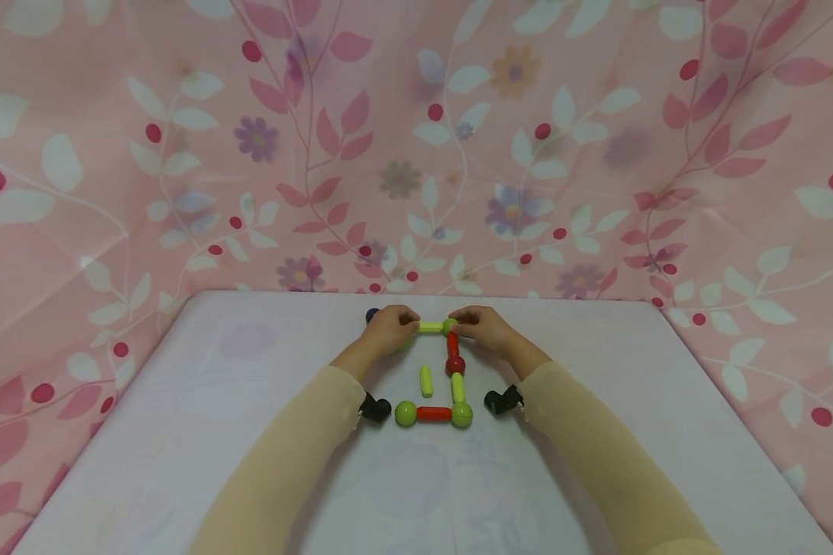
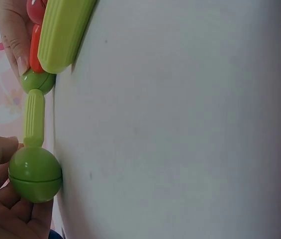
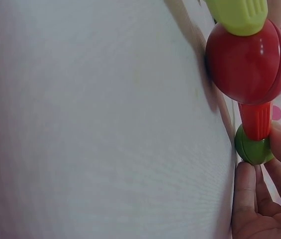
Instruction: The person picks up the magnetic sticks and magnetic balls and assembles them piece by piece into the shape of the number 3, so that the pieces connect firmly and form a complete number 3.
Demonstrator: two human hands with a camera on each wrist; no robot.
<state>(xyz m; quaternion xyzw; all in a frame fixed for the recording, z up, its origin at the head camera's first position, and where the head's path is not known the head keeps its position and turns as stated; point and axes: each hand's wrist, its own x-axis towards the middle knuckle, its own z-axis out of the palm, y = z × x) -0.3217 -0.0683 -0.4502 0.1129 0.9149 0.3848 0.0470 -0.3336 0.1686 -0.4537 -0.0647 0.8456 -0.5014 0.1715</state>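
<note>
Near the table's far side, my left hand [image 1: 389,327] holds a green ball [image 2: 35,174] at the left end of a yellow-green rod [image 1: 430,327]. My right hand [image 1: 484,327] pinches the green ball [image 3: 253,145] at that rod's other end, thumb on one side and fingers on the other. From this ball a red rod [image 1: 453,344] runs toward me to a red ball [image 1: 455,365]. Another yellow-green rod [image 1: 457,388] links the red ball to a nearer green ball [image 1: 461,415]. A red rod [image 1: 433,414] joins that one to a green ball [image 1: 406,413] on the left.
A loose yellow-green rod [image 1: 426,381] lies inside the linked shape. Behind my left hand, a dark blue ball [image 1: 372,315] is partly hidden. The pieces rest on a white-covered table [image 1: 416,493], and a pink floral cloth [image 1: 416,154] hangs behind it.
</note>
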